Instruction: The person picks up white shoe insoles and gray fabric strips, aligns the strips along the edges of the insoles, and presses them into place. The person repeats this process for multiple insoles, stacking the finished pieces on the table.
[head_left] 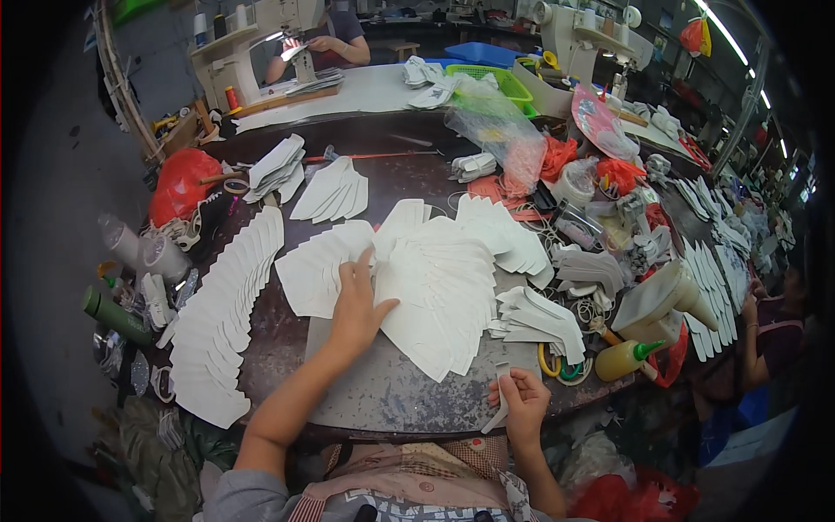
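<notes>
My left hand (pixel 352 304) rests on the white cut pieces at the middle of the table, its fingers stretched out and its thumb apart. Under and beside it lie a fanned stack of white pieces (pixel 435 304) and another fan of white pieces (pixel 317 265), which partly overlap. Near the table's front edge my right hand (pixel 524 402) is closed on a narrow pale strip (pixel 497 419). Its upper end sticks up past the thumb and its lower end slants down toward the table edge; whether it is a tool or a cut part I cannot tell.
A long overlapping row of white pieces (pixel 217 322) curves along the left. At right stand curved white parts (pixel 552 322), a yellow bottle with a green nozzle (pixel 622 359) and a cream plastic container (pixel 657 304). A person (pixel 335 39) works at a sewing machine (pixel 243 52) across the table.
</notes>
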Available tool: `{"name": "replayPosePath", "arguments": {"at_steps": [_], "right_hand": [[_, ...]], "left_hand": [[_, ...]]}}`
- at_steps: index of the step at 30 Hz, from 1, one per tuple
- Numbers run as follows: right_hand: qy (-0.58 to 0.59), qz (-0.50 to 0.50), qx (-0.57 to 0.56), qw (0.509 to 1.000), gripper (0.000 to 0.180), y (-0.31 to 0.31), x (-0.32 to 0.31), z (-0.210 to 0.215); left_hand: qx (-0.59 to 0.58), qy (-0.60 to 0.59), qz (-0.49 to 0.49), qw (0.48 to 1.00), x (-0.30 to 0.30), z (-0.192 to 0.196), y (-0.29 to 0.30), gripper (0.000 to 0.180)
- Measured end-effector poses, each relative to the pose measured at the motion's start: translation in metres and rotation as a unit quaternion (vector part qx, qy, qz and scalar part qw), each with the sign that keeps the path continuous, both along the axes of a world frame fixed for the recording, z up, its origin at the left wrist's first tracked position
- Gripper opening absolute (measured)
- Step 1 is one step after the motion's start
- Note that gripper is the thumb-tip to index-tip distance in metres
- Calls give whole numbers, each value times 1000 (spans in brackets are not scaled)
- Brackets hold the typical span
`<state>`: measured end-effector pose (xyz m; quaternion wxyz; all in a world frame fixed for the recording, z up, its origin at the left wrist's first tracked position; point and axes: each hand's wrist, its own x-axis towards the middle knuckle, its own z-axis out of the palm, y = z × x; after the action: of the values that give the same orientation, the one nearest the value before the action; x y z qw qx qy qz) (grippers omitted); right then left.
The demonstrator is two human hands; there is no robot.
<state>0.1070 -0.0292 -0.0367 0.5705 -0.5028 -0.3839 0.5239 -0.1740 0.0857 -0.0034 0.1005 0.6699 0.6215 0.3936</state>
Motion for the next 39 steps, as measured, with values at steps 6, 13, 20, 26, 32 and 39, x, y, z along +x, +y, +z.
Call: {"name": "replayPosePath", "arguments": {"at_steps": [6, 13, 20, 26, 32, 39], "right_hand": [[-25, 15, 15, 999, 16, -3, 1, -3], [-25, 21, 5, 999, 15, -2, 0, -4], [26, 23, -11, 999, 15, 1, 5, 6], [-90, 30, 82, 992, 14, 27, 24, 75], [-77, 248, 130, 957, 27, 233, -68, 123], [-264, 197, 28, 944, 17, 403, -116, 14]], "left_hand": [[42, 312, -320, 894, -11, 30, -31, 63], [29, 220, -484, 847, -20, -5, 14, 30], [-132, 183, -334, 915, -7, 11, 0, 28], [40, 29, -283, 958, -26, 40, 64, 32], [-156, 135, -35, 978, -85, -31, 238, 27], [-368, -211, -169, 890, -66, -29, 247, 27]]}}
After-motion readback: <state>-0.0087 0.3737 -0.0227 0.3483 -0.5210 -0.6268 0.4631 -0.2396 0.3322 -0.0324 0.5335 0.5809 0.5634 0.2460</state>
